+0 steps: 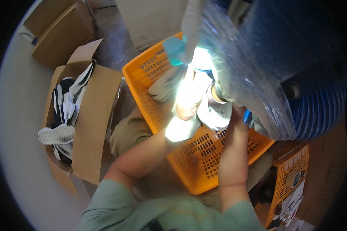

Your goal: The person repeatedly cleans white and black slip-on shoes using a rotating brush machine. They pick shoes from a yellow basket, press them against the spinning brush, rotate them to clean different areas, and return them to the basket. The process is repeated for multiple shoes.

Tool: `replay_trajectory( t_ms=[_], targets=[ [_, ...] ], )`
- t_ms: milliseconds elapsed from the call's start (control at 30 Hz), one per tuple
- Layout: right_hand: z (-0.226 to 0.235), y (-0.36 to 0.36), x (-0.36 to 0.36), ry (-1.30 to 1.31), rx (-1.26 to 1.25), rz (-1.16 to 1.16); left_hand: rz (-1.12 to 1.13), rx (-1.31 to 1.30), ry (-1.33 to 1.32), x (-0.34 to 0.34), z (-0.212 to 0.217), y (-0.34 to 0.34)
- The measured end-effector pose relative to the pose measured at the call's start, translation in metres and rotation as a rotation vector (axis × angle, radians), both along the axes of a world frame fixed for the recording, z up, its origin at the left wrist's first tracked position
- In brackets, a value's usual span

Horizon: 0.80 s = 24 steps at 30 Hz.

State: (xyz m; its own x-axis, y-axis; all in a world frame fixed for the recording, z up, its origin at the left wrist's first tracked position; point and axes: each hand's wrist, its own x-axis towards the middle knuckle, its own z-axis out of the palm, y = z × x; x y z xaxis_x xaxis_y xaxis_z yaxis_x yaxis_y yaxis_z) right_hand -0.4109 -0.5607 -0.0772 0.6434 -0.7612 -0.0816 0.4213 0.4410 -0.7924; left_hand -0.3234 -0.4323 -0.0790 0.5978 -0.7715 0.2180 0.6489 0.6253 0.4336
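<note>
A pale clog-like shoe [215,115] with small holes in its upper is between my two hands, above an orange plastic crate [198,187]. My left hand [187,102] is at the shoe's left side. Glaring light washes out its fingers and wrist, so its grip does not show. To the right of the shoe is my right hand [240,114], its fingers hidden behind the shoe and the clear plastic sheeting [254,84]. Inside the crate's far left part lie more pale shoes [164,86].
An open cardboard box [94,127] at left holds several black and white shoes [67,102]. A ribbed blue hose [320,111] and sheeting crowd the upper right. A blurred teal piece [174,51] hangs over the crate. Another orange crate [285,184] stands lower right.
</note>
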Motion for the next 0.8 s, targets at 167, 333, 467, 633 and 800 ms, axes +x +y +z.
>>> replay_trajectory(
  t_ms=[167,333,467,633,800],
  targets=[
    [0.010,0.003,-0.004,-0.050,-0.031,-0.101,-0.051,0.032,0.072,0.001,0.033,0.005],
    [0.014,0.003,-0.030,-0.098,-0.047,-0.302,0.260,0.388,-0.700,-0.006,0.026,0.006],
    [0.001,-0.001,-0.089,-0.013,-0.151,-0.425,0.034,0.162,-0.285,-0.012,0.015,0.004],
    [-0.019,0.025,-0.181,0.282,-0.157,-0.571,-0.250,-0.121,0.192,-0.011,0.000,0.005],
    [-0.025,0.128,-0.206,0.343,-0.234,-0.197,-0.210,-0.126,0.133,-0.017,-0.012,0.006]
  ],
)
